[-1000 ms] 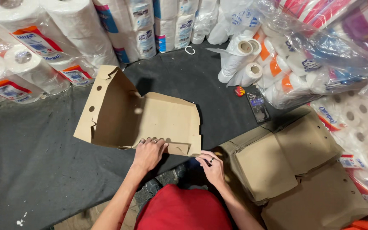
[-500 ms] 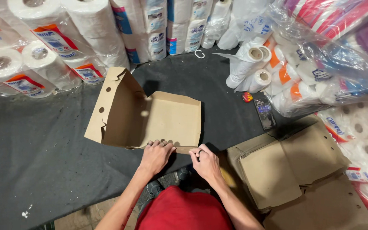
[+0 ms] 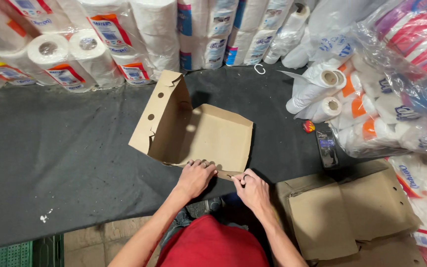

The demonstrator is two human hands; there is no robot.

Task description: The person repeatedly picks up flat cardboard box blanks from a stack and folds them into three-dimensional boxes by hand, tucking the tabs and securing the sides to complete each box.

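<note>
Right now both my hands are on the near edge of the cardboard box (image 3: pixel 198 136), which lies half folded on the dark bench (image 3: pixel 55 148) straight ahead of me. My left hand (image 3: pixel 195 177) grips that edge, fingers curled over it. My right hand (image 3: pixel 253 190) pinches the box's near right corner flap between thumb and fingertips. The box's left wall, with round holes in it, stands upright while its floor lies flat. Wrapped paper rolls (image 3: pixel 95 49) are stacked along the far side of the bench, and more packs (image 3: pixel 371 109) pile up on my right. A phone (image 3: pixel 327 147) lies near those packs, and a stack of flat cardboard (image 3: pixel 342 212) sits just beside my right arm.
</note>
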